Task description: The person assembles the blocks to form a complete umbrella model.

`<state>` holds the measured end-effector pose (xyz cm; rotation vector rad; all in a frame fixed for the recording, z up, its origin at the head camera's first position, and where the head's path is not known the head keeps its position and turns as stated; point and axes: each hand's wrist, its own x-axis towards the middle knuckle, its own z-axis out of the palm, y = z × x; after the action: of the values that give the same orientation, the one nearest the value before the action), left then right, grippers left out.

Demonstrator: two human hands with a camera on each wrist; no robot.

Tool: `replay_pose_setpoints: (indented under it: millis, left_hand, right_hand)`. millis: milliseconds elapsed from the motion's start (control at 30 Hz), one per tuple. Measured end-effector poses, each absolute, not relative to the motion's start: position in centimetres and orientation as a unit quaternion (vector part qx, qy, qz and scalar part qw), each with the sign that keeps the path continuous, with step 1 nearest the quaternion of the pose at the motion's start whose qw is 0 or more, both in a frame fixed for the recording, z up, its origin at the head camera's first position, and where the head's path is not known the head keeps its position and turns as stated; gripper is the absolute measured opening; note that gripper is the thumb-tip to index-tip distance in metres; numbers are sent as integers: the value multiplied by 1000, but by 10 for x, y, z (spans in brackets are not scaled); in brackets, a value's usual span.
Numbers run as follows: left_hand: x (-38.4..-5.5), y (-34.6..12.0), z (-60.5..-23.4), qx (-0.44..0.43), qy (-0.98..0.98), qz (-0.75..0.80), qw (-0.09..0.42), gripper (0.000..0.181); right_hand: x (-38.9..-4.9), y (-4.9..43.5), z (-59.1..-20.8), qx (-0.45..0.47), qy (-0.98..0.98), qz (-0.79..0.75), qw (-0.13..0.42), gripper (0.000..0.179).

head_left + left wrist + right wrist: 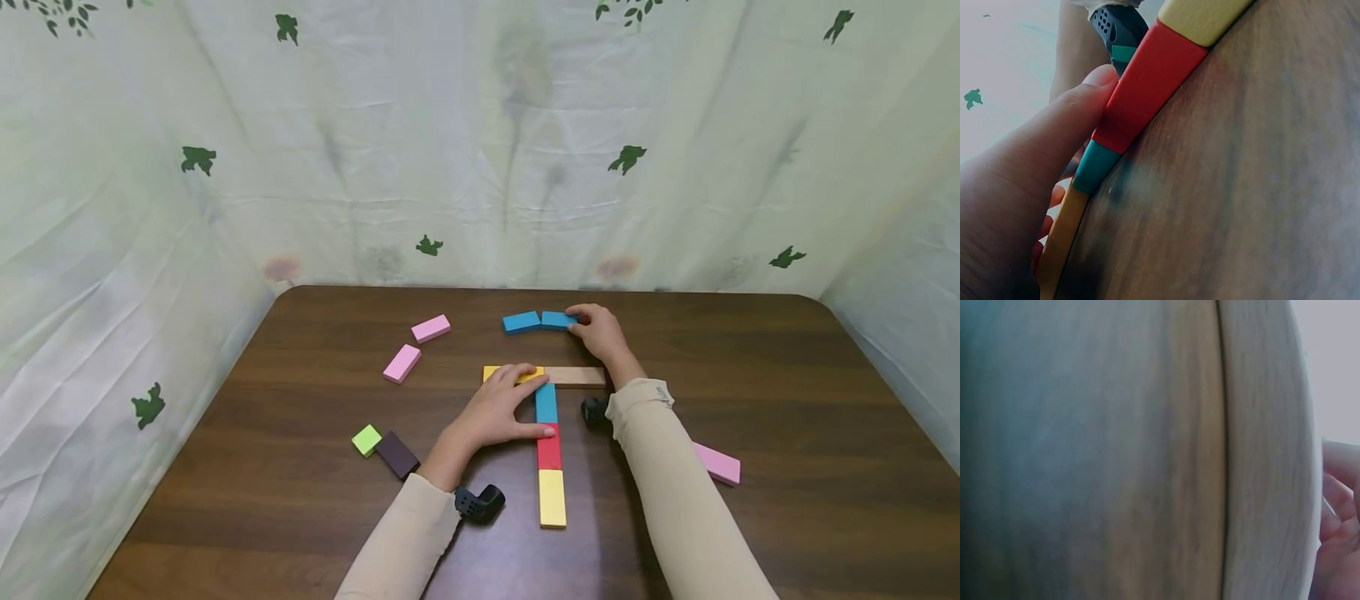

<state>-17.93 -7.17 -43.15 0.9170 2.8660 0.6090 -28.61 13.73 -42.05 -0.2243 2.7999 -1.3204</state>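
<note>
A T-shaped line of flat blocks lies on the table: a yellow block (491, 372) and a plain wooden block (574, 377) across the top, then a blue block (547, 405), a red block (549, 454) and a pale yellow block (552, 500) running down. My left hand (495, 412) rests over it, its thumb touching the red block's side and its fingers reaching over the yellow crossbar block. Beyond the crossbar, my right hand (600, 333) pinches the end of a blue block (557, 320). A second blue block (521, 322) adjoins its left end, slightly angled.
Two pink blocks (402, 363) lie at the left back. Nearer on the left, a green block (367, 440) touches a dark block (396, 454). Another pink block (718, 464) lies partly behind my right sleeve. A patterned curtain (480, 167) hangs behind the brown table (300, 517).
</note>
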Motion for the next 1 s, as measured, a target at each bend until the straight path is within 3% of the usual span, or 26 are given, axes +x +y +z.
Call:
replay_pose_setpoints:
  millis: [1000]
  left_hand:
    - [-179, -72, -430, 302, 931, 201, 36, 83]
  right_hand:
    - [-285, 141, -419, -81, 897, -434, 33, 28]
